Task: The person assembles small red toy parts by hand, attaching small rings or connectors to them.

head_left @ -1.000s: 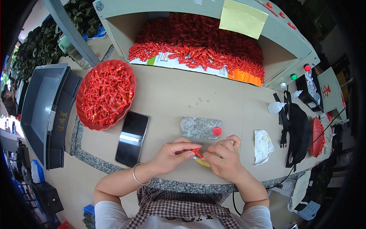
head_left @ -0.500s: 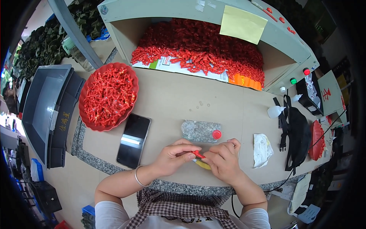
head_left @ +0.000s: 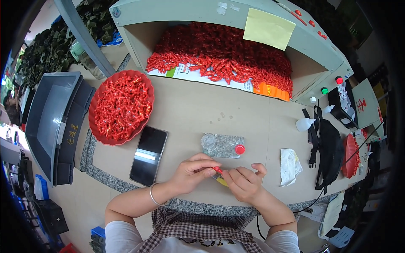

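Note:
Near the table's front edge, my left hand (head_left: pixel 195 173) pinches a small glossy red moulded piece (head_left: pixel 217 169) between thumb and forefinger. My right hand (head_left: pixel 244 182) is closed just beside it, fingertips against the piece's right end; what else those fingers hold is hidden. Below the fingertips, partly covered, lies a yellow thing (head_left: pixel 221 181) whose kind I cannot make out. Just beyond the hands sits a grey speckled stone slab (head_left: pixel 220 142), with a clear round dish (head_left: pixel 208 141) on its left and a small red-rimmed cup (head_left: pixel 240 149) on its right.
A scalloped red bowl (head_left: pixel 150 110) of similar red pieces stands left, near a phone (head_left: pixel 148 156) and grey bins (head_left: pixel 52 126). Ahead, a shelf box (head_left: pixel 139 46) holds a heap of red pieces (head_left: pixel 219 55). Rightward lie crumpled white paper (head_left: pixel 289 167), a squeeze bottle (head_left: pixel 304 123) and black bag (head_left: pixel 330 145).
My right hand has shifted slightly, its fingertips now closer over the right end of the red piece. My left hand keeps its pinch and has barely moved.

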Action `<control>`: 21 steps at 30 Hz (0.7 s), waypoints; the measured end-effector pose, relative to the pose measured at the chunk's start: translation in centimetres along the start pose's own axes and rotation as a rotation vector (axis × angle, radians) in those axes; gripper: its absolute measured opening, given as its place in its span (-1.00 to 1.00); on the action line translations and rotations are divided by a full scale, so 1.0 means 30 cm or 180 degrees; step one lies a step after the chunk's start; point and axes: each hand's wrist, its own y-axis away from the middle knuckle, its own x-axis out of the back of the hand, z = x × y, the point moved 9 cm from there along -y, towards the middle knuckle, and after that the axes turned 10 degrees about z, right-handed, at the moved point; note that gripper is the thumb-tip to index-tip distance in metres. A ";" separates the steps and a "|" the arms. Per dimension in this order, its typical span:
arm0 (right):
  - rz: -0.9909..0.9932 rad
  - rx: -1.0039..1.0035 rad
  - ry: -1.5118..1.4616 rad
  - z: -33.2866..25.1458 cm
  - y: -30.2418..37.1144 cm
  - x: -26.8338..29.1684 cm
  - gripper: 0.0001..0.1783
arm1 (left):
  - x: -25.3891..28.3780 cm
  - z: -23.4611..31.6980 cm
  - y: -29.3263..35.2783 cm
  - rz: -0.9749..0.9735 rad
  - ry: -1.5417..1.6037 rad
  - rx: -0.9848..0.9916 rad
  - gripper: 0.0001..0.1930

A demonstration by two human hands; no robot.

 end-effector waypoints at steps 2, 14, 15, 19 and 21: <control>0.0012 -0.0106 -0.0079 0.005 0.002 -0.006 -0.79 | 0.002 -0.007 0.001 0.0007 0.0004 0.0098 -0.78; 0.0067 -0.1122 -0.0982 0.085 0.007 -0.043 -0.77 | 0.011 0.030 0.001 0.0118 -0.0182 -0.0252 -0.78; 0.0063 -0.1080 -0.0933 0.081 0.005 -0.042 -0.77 | 0.012 0.023 0.001 0.0105 -0.0240 -0.0104 -0.78; 0.0044 -0.0601 -0.0441 0.044 -0.002 -0.025 -0.80 | 0.011 0.014 0.000 0.0105 -0.0222 -0.0055 -0.78; 0.0063 -0.0454 -0.0340 0.033 -0.005 -0.017 -0.80 | 0.010 0.022 -0.003 0.0122 -0.0234 -0.0144 -0.78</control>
